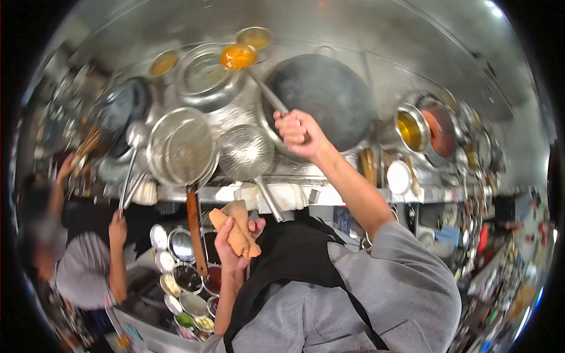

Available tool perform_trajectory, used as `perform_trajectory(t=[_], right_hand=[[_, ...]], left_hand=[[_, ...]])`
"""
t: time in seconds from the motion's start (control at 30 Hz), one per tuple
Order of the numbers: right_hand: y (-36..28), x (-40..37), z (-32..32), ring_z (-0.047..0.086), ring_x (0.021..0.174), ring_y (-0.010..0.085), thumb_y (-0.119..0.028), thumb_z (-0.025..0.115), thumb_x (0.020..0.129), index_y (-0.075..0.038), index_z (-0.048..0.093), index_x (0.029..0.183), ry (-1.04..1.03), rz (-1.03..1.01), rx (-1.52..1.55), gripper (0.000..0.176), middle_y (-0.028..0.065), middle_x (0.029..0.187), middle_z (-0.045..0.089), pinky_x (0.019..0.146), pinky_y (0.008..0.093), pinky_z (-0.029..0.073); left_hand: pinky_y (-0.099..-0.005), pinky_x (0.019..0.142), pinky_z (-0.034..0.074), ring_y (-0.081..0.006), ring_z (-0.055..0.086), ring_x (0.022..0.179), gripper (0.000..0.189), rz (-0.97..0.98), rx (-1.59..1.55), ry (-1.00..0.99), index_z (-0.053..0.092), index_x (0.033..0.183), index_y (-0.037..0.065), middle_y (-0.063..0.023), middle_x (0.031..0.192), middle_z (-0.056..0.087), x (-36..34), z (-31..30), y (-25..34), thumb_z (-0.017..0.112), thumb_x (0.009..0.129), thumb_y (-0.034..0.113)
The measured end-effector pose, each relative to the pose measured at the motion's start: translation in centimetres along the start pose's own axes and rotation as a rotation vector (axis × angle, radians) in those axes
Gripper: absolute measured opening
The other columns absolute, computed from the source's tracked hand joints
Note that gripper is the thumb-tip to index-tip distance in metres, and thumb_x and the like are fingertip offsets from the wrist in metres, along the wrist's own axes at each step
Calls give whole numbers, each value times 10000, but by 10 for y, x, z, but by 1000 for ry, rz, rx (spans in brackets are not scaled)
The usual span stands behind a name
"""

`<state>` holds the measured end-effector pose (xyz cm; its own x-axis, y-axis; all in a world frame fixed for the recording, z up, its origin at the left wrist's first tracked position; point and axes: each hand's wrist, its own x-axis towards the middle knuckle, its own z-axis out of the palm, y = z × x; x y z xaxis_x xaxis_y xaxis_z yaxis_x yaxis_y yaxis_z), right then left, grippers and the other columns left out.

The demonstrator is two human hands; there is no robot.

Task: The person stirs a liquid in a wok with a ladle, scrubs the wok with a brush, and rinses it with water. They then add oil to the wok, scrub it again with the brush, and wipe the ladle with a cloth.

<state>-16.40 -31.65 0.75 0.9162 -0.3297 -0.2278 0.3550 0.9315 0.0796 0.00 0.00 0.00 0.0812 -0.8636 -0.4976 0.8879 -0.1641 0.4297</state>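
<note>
My right hand [297, 134] is shut on the long handle of a ladle [238, 57], whose bowl is full of orange liquid and hangs above a steel bowl [206, 76] at the back of the stove. Just right of the ladle handle sits a large dark wok [326, 97], which looks empty. My left hand [232, 238] is held low near my black apron and grips a folded orange-brown cloth [235, 226].
A mesh strainer [244, 152] and a wide round pan [179, 147] rest on the stove front. Pots of yellow oil [410, 129] and red sauce [441, 126] stand at right. Several small seasoning bowls [182, 282] sit below. A co-worker in grey [82, 265] stands at left.
</note>
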Motion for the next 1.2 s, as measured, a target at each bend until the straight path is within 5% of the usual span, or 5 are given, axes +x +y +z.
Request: perform_trajectory(t=[0.17,0.37,0.5,1.03,1.2], right_hand=[[40,-113,27,368,433,41,-46,474,896,-89,520,1006,156,-165,-166,127,-56,637,392,336,226,285],[55,-197,3,434,442,58,-110,544,928,-42,434,1070,827,-202,-903,192,-14,647,466,341,243,340],[50,-189,-17,564,496,172,-73,624,825,-3,545,1095,1162,-394,-1828,290,82,721,614,464,330,448],[-19,197,-53,425,393,121,-128,617,913,-37,556,829,705,-523,-1572,137,14,600,500,341,317,318],[-58,239,-54,408,408,71,-126,539,962,-7,537,949,429,-79,-566,119,-36,581,453,352,250,293]], left_hand=[[-521,1059,468,-436,363,1391,692,-143,-188,-304,286,1502,108,-292,1543,264,49,53,33,579,914,323],[-318,649,469,-212,514,772,444,-209,-70,-237,441,1240,30,-129,1017,531,61,51,25,588,908,286],[-339,712,508,-238,586,821,519,-185,-82,-292,440,1305,26,-150,1072,572,66,39,35,618,928,335],[-355,745,524,-254,585,832,479,129,-96,-3,450,1297,31,-157,1007,583,-25,-4,54,624,905,242],[-348,771,529,-236,613,844,451,145,-57,-22,471,1288,27,-141,1027,620,-24,0,52,628,912,220]])
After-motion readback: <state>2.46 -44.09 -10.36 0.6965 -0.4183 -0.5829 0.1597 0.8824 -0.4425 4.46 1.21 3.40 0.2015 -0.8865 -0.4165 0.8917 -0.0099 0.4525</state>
